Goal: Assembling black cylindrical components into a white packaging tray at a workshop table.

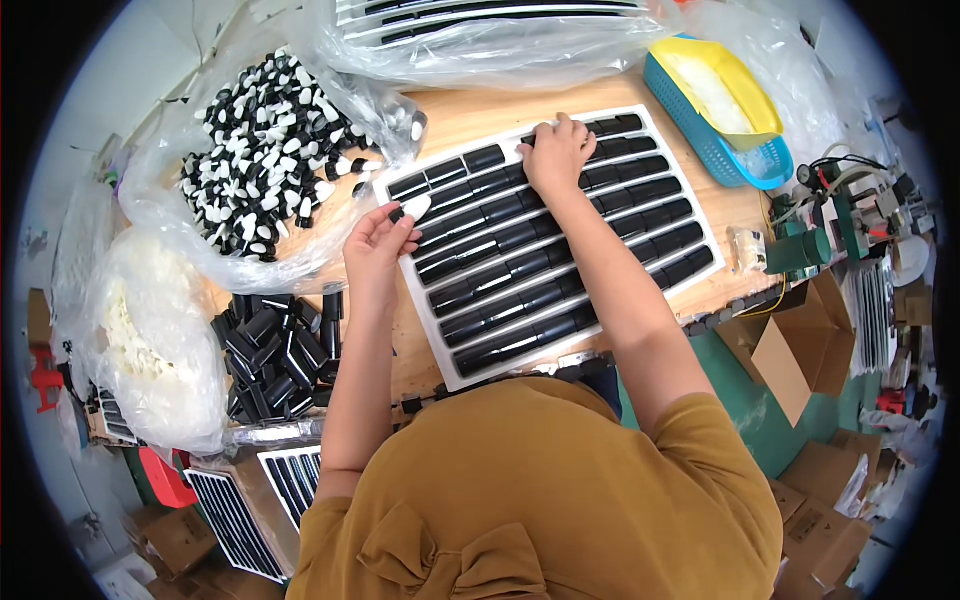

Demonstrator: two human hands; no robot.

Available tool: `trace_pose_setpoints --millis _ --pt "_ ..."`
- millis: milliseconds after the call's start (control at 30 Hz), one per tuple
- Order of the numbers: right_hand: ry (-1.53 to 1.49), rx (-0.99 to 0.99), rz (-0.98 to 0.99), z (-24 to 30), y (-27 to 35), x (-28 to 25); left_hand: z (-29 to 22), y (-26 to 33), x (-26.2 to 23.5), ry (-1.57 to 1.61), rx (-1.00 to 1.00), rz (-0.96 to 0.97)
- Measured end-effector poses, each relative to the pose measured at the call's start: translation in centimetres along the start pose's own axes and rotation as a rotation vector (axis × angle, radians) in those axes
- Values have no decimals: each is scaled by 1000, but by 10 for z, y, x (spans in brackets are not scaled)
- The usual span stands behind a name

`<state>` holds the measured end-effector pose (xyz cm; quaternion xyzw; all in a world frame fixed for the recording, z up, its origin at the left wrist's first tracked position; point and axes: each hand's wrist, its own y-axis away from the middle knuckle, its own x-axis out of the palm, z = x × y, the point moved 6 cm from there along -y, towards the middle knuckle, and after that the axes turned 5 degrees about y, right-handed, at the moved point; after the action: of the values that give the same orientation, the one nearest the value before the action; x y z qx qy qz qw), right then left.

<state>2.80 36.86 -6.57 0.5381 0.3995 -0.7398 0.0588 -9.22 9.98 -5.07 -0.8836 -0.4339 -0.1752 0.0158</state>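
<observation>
My left hand [380, 238] is at the left edge of a white tray [428, 330], pinching a small cap-like piece [416, 207] with a rounded white end and a black base. In the tray lie rows of glossy black tubes [515, 268]. Over the far row, my right hand [556, 155] is closed with its fingertips down on a black tube, which the fingers mostly cover. A bit of white tray shows just left of that hand. My right forearm crosses above the rows and hides parts of them.
Left of the tray, a heap of black-and-white pieces [265, 150] lies on clear plastic. Loose black tubes [275, 350] are piled nearer me. A blue basket [700, 120] holding a yellow one [755, 100] stands far right, near a green machine [800, 252]. Wrapped trays [480, 15] lie behind.
</observation>
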Motion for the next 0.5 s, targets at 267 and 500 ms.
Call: trace_pose_setpoints --millis 267,500 --pt "12 88 25 -6 6 -5 1 10 -7 27 -15 4" --pt "43 238 293 -13 -5 -4 -2 17 1 26 -50 27"
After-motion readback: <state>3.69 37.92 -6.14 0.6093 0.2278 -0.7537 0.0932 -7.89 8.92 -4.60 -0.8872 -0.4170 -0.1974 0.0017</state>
